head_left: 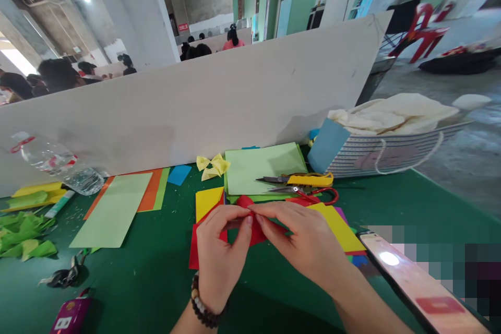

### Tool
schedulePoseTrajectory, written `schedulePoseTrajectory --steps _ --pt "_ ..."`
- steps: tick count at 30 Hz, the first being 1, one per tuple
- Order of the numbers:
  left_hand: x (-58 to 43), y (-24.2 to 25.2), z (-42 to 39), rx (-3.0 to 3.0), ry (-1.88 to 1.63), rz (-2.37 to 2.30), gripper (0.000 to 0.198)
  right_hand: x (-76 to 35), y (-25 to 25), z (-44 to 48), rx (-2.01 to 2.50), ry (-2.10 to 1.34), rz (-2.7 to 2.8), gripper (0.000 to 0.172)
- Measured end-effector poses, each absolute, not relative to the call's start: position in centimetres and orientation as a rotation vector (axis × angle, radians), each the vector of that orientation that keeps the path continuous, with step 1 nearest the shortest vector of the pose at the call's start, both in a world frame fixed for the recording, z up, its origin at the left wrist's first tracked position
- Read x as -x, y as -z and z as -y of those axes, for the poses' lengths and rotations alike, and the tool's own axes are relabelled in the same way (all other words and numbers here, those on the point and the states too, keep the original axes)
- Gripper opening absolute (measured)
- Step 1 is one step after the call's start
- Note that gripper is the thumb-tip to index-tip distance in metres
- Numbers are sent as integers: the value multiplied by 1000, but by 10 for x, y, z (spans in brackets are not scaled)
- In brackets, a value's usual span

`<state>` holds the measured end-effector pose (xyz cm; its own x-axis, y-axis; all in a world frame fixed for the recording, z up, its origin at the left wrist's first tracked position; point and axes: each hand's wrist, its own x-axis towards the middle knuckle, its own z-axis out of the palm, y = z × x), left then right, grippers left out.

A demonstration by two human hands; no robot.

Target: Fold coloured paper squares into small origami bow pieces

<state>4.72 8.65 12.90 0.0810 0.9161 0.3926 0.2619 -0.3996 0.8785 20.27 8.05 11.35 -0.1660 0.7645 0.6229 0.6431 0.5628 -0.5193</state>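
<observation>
Over a green table (156, 282), a person's left hand (221, 242) and right hand (307, 235), both loosely curled, are pinching red paper (257, 234) between thumbs and fingertips, seemingly steadying it from two sides; red-handled scissors (296, 189) are lying just beyond, apparently for easy reach, I am noticing.

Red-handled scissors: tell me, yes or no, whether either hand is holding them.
No: the left hand and right hand pinch red paper, while the red-handled scissors lie apart, beyond them.
</observation>
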Motion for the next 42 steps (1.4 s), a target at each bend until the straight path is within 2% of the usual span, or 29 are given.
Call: schedulePoseTrajectory --steps 11,22,42 --pt "-37 -130 -91 -1925 -1345 -1210 12 -187 -115 -75 1041 272 1979 19" --pt "-39 -132 -88 -1943 -1323 -1112 11 -190 -116 -78 1081 270 1896 11" --pt "-29 -130 -93 -1910 -1150 -1105 11 -186 -114 -74 1092 299 1990 13"
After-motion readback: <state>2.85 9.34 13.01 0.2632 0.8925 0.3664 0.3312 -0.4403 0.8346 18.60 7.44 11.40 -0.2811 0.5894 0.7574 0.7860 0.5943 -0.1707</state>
